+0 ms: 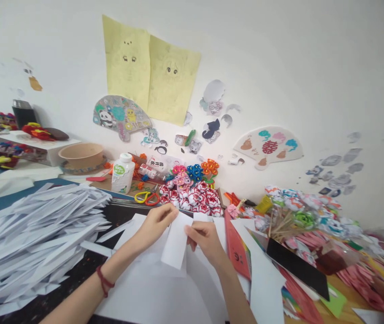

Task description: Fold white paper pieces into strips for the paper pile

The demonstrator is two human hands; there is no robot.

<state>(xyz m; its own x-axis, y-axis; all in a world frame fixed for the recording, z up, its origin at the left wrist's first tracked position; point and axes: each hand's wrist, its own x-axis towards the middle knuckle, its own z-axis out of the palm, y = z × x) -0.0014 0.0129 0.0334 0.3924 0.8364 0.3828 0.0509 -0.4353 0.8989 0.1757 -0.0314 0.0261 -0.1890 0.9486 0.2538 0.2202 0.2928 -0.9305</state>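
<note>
Both my hands hold a small white paper strip (175,243) above a stack of white sheets (151,288). My left hand (156,221) pinches the strip's upper left edge, fingers closed on it. My right hand (205,238) pinches its right edge. A red string bracelet sits on my left wrist. A large pile of folded white paper strips (33,238) lies to the left of my hands.
Beyond my hands lie scissors (147,197), a white glue bottle (122,173), red-and-white paper flowers (195,200) and a brown bowl (81,155). On the right are a red booklet (237,252), a black tablet (296,267) and paper flowers on sticks (296,216). Drawings hang on the wall.
</note>
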